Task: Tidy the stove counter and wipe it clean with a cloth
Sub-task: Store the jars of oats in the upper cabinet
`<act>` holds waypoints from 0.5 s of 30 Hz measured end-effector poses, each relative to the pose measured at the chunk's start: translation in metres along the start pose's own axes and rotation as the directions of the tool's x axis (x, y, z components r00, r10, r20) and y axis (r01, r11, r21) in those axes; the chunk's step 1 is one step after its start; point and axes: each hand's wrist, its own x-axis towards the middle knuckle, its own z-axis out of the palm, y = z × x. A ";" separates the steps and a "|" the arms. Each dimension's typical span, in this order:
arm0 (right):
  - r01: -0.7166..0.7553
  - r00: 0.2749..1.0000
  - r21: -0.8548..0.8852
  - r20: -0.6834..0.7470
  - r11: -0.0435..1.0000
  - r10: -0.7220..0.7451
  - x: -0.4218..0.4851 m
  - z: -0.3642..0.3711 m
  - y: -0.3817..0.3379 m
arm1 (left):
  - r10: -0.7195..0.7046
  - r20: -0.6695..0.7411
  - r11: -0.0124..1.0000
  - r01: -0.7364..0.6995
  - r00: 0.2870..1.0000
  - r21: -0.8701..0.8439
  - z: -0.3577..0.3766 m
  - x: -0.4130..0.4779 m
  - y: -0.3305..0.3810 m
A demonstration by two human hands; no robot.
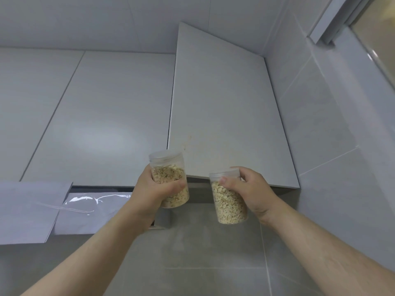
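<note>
Both arms are reaching upward toward a row of white wall cabinets, seen from below.

1. The cabinet door [224, 103] is standing angled out from the row; its lower edge is hanging just above both hands. A faint brownish stain is showing near its lower left corner.
2. The left hand [154, 189] is gripping the left jar [168, 171], a clear plastic container with a clear screw lid, filled with pale flakes resembling oats. The fingers are wrapping the jar's lower body. The jar is tilting slightly, and its lid is overlapping the door's lower left corner.
3. The right hand [253, 189] is gripping the right jar [229, 207], a matching container with the same contents. The thumb and fingers are closing around its lid end, and the jar is hanging just below the door's lower edge.
4. The two jars are sitting near each other but apart.
5. The closed cabinet doors [102, 114] are lying left of the angled door.
6. The range hood [89, 210], covered in glossy film, is sitting below and left of the door.
7. The grey tiled wall [213, 263] is running beneath the door, behind both forearms.
</note>
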 end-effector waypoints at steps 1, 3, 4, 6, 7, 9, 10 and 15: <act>-0.001 1.000 -0.008 0.024 1.000 0.001 -0.003 0.002 -0.003 | 0.002 0.017 1.000 -0.002 1.000 0.010 -0.001 -0.001 0.004; 0.006 0.998 -0.022 0.069 1.000 -0.005 -0.008 0.006 -0.008 | 0.004 0.055 0.999 -0.006 0.998 0.033 -0.001 -0.003 0.013; 0.014 0.997 -0.025 0.078 1.000 -0.012 -0.010 0.008 -0.011 | 0.001 0.074 0.999 -0.004 0.997 0.044 -0.001 -0.004 0.018; 0.029 0.997 -0.013 0.078 0.999 -0.028 -0.015 0.012 -0.017 | -0.003 0.110 0.998 -0.003 0.994 0.055 -0.002 -0.006 0.026; 0.031 0.997 -0.005 0.076 0.999 -0.031 -0.018 0.013 -0.020 | -0.001 0.125 0.998 -0.006 0.992 0.056 -0.002 -0.007 0.030; 0.031 0.997 -0.010 0.066 0.999 -0.030 -0.024 0.015 -0.028 | 0.003 0.143 0.999 -0.010 0.990 0.046 0.000 -0.011 0.038; 0.031 0.998 -0.016 0.061 0.999 -0.030 -0.027 0.015 -0.032 | 0.010 0.151 0.999 -0.016 0.988 0.038 0.001 -0.012 0.042; 0.035 0.999 -0.045 0.035 0.998 -0.034 -0.042 0.013 -0.054 | 0.005 0.167 0.999 0.000 0.986 -0.032 0.010 -0.024 0.064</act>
